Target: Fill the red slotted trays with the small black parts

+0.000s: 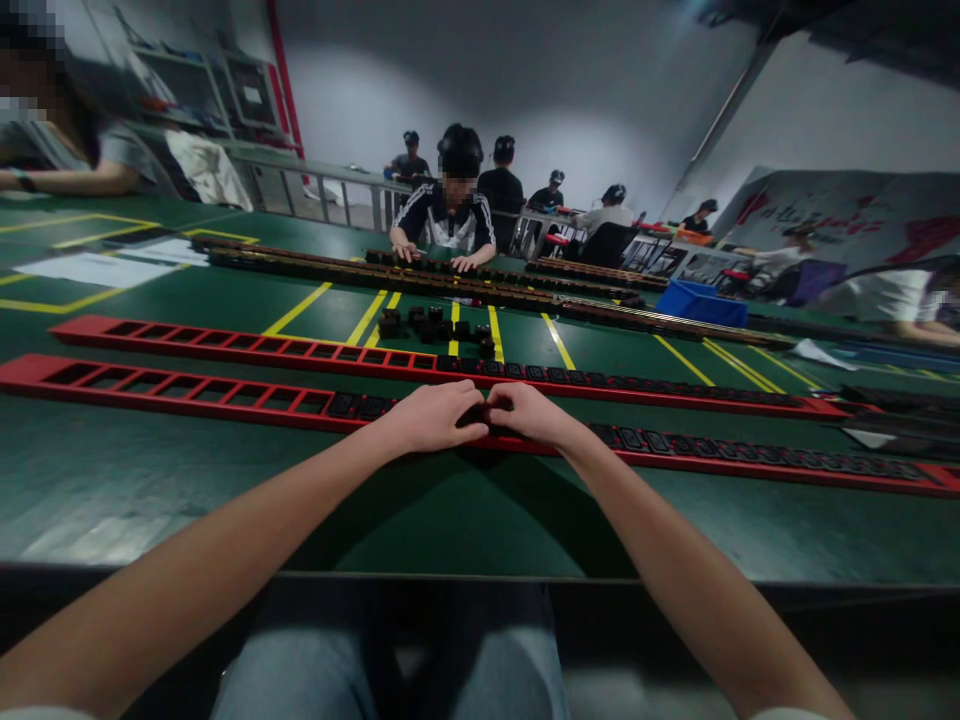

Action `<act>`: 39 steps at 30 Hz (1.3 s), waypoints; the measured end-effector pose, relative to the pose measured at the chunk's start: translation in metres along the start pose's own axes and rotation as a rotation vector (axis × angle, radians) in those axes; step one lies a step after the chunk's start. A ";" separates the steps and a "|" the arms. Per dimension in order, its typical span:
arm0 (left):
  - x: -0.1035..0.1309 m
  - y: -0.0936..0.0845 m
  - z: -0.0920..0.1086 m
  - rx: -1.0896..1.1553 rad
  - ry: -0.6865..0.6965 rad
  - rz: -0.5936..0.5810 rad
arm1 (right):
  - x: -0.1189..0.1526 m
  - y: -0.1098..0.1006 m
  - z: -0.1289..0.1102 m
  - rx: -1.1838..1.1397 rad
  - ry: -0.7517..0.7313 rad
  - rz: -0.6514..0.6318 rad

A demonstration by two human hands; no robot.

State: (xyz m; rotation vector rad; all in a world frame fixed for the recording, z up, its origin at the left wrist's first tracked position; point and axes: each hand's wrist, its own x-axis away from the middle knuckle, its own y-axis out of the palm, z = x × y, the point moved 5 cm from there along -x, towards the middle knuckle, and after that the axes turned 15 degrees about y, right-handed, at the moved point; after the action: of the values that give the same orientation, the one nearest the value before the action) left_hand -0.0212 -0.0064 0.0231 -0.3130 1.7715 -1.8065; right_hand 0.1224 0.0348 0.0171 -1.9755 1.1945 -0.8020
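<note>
My left hand (pixel 439 415) and my right hand (pixel 527 412) meet over the middle of the near red frame (pixel 255 405), a long strip with a row of rectangular openings. Both hands are closed, fingertips pinched around a small black block (pixel 472 413), mostly hidden by the fingers. Black pieces fill the frame's slots to the right of my hands and a few just left of them; farther left the openings show green table. Behind it lies a second red frame (pixel 247 345), its right part filled with similar black pieces.
Several loose black blocks (pixel 431 325) lie beyond the frames on the green table (pixel 247 490). Farther back are long dark rails (pixel 510 290), a blue bin (pixel 701 303) and white papers (pixel 94 268). A co-worker (pixel 442 215) sits opposite, hands at the rails; other people sit around.
</note>
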 end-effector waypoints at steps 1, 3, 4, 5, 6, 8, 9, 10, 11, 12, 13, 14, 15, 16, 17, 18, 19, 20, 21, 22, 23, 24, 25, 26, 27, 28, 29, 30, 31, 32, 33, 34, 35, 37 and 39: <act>0.000 0.000 0.000 0.004 -0.001 -0.002 | 0.001 0.000 -0.001 -0.004 -0.011 -0.011; 0.000 0.000 0.000 0.005 -0.001 -0.004 | 0.003 -0.002 -0.002 -0.002 -0.037 -0.018; 0.000 0.000 -0.001 0.003 0.001 -0.004 | 0.005 -0.003 -0.003 0.004 -0.046 -0.014; 0.000 0.001 -0.001 0.000 0.004 -0.003 | 0.006 -0.004 -0.004 0.013 -0.053 -0.005; 0.000 0.001 -0.001 -0.004 0.007 -0.002 | 0.007 -0.004 -0.005 0.024 -0.060 0.005; 0.000 0.001 -0.001 -0.009 0.011 0.000 | 0.008 -0.005 -0.006 0.039 -0.075 0.015; 0.000 0.001 -0.001 -0.010 0.010 0.000 | 0.008 -0.005 -0.006 0.041 -0.083 0.016; 0.001 0.001 -0.001 -0.009 0.007 -0.001 | 0.008 -0.004 -0.006 0.041 -0.089 0.015; 0.001 0.001 -0.001 -0.008 0.003 -0.002 | 0.008 -0.004 -0.006 0.041 -0.092 0.013; 0.001 0.001 0.000 -0.006 0.002 -0.003 | 0.008 -0.004 -0.006 0.045 -0.093 0.012; 0.001 0.001 0.000 -0.006 0.002 -0.001 | 0.007 -0.003 -0.005 0.051 -0.091 0.011; 0.001 0.001 0.000 -0.009 0.005 0.005 | 0.007 -0.003 -0.005 0.060 -0.089 0.011; 0.001 0.001 0.001 -0.015 0.011 0.013 | 0.007 -0.003 -0.004 0.068 -0.086 0.012; 0.000 0.001 0.001 -0.023 0.018 0.023 | 0.007 -0.003 -0.004 0.075 -0.085 0.014; 0.000 0.000 0.002 -0.032 0.025 0.031 | 0.007 -0.003 -0.004 0.079 -0.086 0.016; 0.000 0.000 0.002 -0.041 0.032 0.036 | 0.007 -0.003 -0.004 0.082 -0.088 0.019; -0.001 0.000 0.002 -0.049 0.037 0.037 | 0.007 -0.003 -0.003 0.084 -0.091 0.021; -0.001 0.000 0.001 -0.057 0.041 0.035 | 0.007 -0.002 -0.003 0.087 -0.095 0.022; -0.001 0.000 0.001 -0.063 0.044 0.033 | 0.007 -0.002 -0.003 0.090 -0.099 0.022; -0.001 0.000 0.001 -0.070 0.045 0.032 | 0.008 -0.002 -0.003 0.093 -0.104 0.022; -0.001 -0.001 0.001 -0.077 0.044 0.032 | 0.008 -0.002 -0.004 0.095 -0.107 0.022; -0.001 -0.001 0.000 -0.081 0.044 0.032 | 0.008 -0.002 -0.004 0.097 -0.110 0.022; 0.000 -0.002 0.000 -0.084 0.044 0.032 | 0.009 -0.002 -0.004 0.099 -0.112 0.022; 0.000 -0.003 0.001 -0.084 0.045 0.032 | 0.009 -0.002 -0.005 0.101 -0.113 0.022; 0.000 -0.003 0.001 -0.083 0.045 0.031 | 0.009 -0.002 -0.005 0.104 -0.113 0.021; 0.001 -0.004 0.001 -0.081 0.045 0.029 | 0.010 -0.002 -0.006 0.106 -0.113 0.020; 0.001 -0.005 0.001 -0.078 0.045 0.026 | 0.010 -0.002 -0.007 0.108 -0.111 0.019; 0.001 -0.006 0.000 -0.074 0.042 0.022 | 0.010 -0.003 -0.008 0.109 -0.110 0.020; 0.002 -0.006 0.000 -0.069 0.037 0.017 | 0.011 -0.003 -0.008 0.111 -0.107 0.021; 0.002 -0.007 -0.001 -0.063 0.031 0.010 | 0.011 -0.003 -0.009 0.112 -0.105 0.022; 0.003 -0.007 -0.002 -0.056 0.025 0.003 | 0.011 -0.003 -0.009 0.114 -0.105 0.021; 0.004 -0.008 -0.004 -0.048 0.021 -0.004 | 0.011 -0.004 -0.010 0.115 -0.106 0.021; 0.005 -0.008 -0.006 -0.041 0.019 -0.012 | 0.011 -0.004 -0.010 0.116 -0.110 0.020; 0.006 -0.008 -0.009 -0.031 0.021 -0.024 | 0.012 -0.003 -0.010 0.116 -0.120 0.021; 0.008 -0.009 -0.012 -0.024 0.027 -0.032 | 0.011 -0.003 -0.009 0.121 -0.128 0.023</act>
State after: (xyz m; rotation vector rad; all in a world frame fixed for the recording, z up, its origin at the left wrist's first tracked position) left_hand -0.0360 -0.0011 0.0287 -0.3298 1.8172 -1.8204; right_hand 0.1214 0.0234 0.0264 -1.8818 1.0677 -0.7078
